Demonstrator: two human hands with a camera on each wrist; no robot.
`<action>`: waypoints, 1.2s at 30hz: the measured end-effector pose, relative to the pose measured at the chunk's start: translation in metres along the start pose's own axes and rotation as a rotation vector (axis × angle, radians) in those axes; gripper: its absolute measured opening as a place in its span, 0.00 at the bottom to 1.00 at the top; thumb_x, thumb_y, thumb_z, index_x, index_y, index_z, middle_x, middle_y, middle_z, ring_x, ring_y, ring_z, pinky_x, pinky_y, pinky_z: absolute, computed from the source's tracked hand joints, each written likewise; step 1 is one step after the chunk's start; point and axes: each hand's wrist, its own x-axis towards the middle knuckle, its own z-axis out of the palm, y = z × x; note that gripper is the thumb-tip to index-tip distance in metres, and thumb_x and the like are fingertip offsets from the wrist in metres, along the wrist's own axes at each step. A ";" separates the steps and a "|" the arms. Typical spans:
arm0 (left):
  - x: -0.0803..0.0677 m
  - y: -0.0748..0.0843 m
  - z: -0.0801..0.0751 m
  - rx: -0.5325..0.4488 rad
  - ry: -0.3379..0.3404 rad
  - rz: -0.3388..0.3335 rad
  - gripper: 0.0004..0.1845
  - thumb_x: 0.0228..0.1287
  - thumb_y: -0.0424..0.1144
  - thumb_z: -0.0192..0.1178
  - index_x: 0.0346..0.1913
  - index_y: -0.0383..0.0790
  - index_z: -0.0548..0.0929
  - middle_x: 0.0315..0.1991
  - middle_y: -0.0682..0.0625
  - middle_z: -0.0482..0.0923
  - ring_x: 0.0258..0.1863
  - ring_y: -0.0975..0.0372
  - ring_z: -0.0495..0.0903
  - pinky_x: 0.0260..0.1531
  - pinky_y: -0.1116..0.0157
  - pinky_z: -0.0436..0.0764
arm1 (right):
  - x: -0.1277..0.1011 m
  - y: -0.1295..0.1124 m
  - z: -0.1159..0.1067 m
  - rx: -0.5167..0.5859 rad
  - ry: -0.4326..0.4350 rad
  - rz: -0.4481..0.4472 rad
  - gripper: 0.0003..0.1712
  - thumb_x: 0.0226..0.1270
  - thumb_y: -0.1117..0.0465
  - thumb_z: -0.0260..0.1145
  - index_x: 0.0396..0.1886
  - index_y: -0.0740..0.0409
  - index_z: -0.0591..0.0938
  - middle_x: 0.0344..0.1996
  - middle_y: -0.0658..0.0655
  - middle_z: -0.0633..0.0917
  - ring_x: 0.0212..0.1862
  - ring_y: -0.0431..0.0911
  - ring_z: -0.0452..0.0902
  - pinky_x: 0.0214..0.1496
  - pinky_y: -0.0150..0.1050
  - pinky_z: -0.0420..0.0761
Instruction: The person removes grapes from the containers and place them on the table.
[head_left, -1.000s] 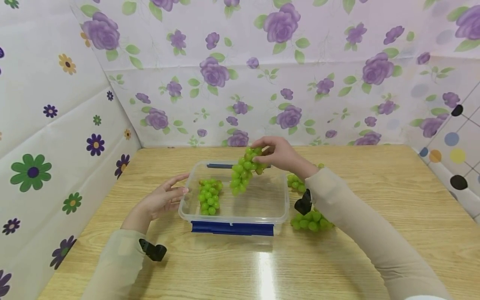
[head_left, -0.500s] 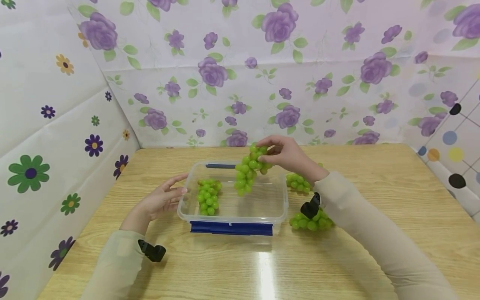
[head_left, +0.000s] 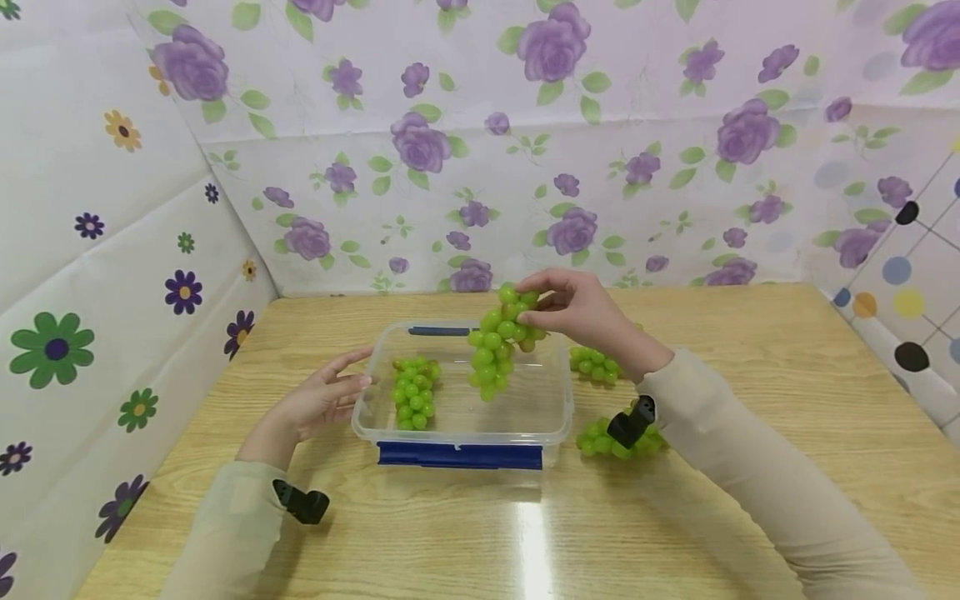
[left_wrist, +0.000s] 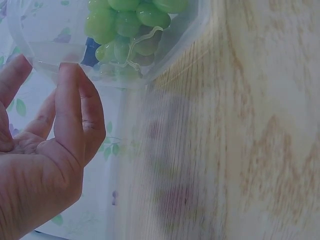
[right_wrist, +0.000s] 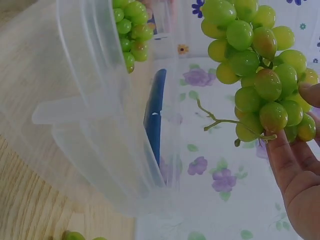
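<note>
My right hand [head_left: 581, 312] pinches a bunch of green grapes [head_left: 495, 346] between thumb and fingers, and it hangs over the clear plastic box [head_left: 495, 437]. In the right wrist view this bunch [right_wrist: 265, 75] shows a bare stem and some reddish grapes. At the box's left end, my left hand [head_left: 318, 404] has its fingertips right at the wall, fingers loosely bent and spread. Inside the box, on its left side, lies another bunch of green grapes [head_left: 414, 393], seen through the wall as grapes [left_wrist: 127, 27] in the left wrist view.
Two more bunches lie on the wooden table [head_left: 420, 542] right of the box: a rear bunch [head_left: 594, 365] and a front bunch [head_left: 600, 442], both partly behind my right arm. A blue latch [head_left: 461, 456] hangs along the box's front. Behind stands a flowered wall covering [head_left: 420, 208].
My right hand has shifted slightly to the right with the grapes, still above the box. The left hand stays at the box's left end.
</note>
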 end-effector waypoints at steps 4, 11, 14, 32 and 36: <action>0.000 0.000 0.000 0.012 0.002 0.000 0.38 0.72 0.44 0.52 0.77 0.50 0.43 0.71 0.32 0.51 0.57 0.59 0.75 0.47 0.68 0.80 | -0.004 -0.003 -0.004 0.013 0.022 0.059 0.19 0.60 0.61 0.70 0.52 0.54 0.81 0.54 0.54 0.79 0.48 0.50 0.80 0.48 0.43 0.82; 0.002 0.001 0.001 0.006 -0.003 0.001 0.38 0.72 0.44 0.52 0.77 0.50 0.43 0.69 0.33 0.54 0.53 0.62 0.78 0.46 0.68 0.80 | -0.010 -0.007 -0.012 0.036 0.046 0.140 0.20 0.61 0.59 0.69 0.53 0.54 0.80 0.54 0.54 0.78 0.51 0.52 0.78 0.52 0.47 0.78; 0.002 0.001 0.001 0.001 -0.004 0.000 0.38 0.72 0.44 0.52 0.77 0.50 0.44 0.68 0.35 0.55 0.52 0.62 0.78 0.46 0.68 0.80 | -0.012 -0.007 -0.015 0.035 0.055 0.144 0.21 0.61 0.59 0.69 0.54 0.55 0.80 0.55 0.55 0.77 0.52 0.53 0.78 0.52 0.46 0.78; 0.001 0.000 0.000 -0.020 -0.013 0.005 0.38 0.72 0.43 0.52 0.77 0.51 0.44 0.65 0.39 0.60 0.52 0.62 0.79 0.46 0.66 0.81 | -0.028 0.010 -0.027 0.060 0.142 0.114 0.21 0.62 0.61 0.68 0.55 0.56 0.78 0.54 0.54 0.79 0.48 0.47 0.78 0.48 0.35 0.80; 0.001 0.000 -0.001 -0.024 -0.014 0.010 0.38 0.72 0.42 0.52 0.77 0.50 0.44 0.63 0.41 0.64 0.50 0.62 0.80 0.46 0.66 0.81 | -0.033 0.014 -0.029 0.063 0.154 0.104 0.22 0.62 0.61 0.68 0.56 0.59 0.77 0.54 0.54 0.78 0.47 0.45 0.78 0.46 0.34 0.81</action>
